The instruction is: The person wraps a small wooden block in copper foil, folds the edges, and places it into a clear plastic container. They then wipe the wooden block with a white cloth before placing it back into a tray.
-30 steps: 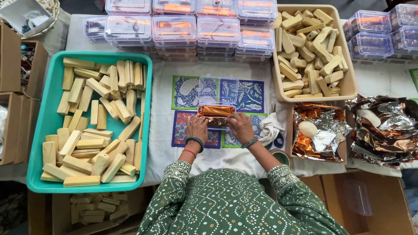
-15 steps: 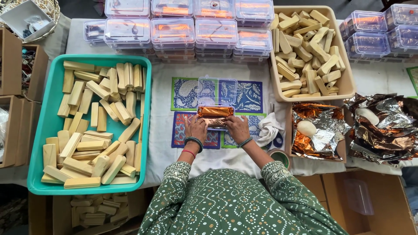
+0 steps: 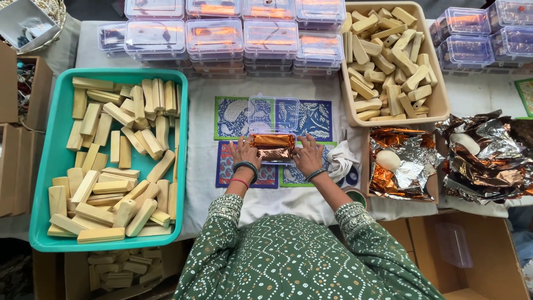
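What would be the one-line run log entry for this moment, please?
left hand: on clear box | right hand: on box | lid: open | inside: orange foil | left: teal tray

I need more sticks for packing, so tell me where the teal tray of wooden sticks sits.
In the head view the teal tray of wooden sticks lies on the table at the person's left, beside the blue patterned mats where the left hand rests.

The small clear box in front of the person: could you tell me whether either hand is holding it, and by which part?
Both are. The left hand grips the left end and the right hand the right end of the small clear box, whose lid stands open over orange foil.
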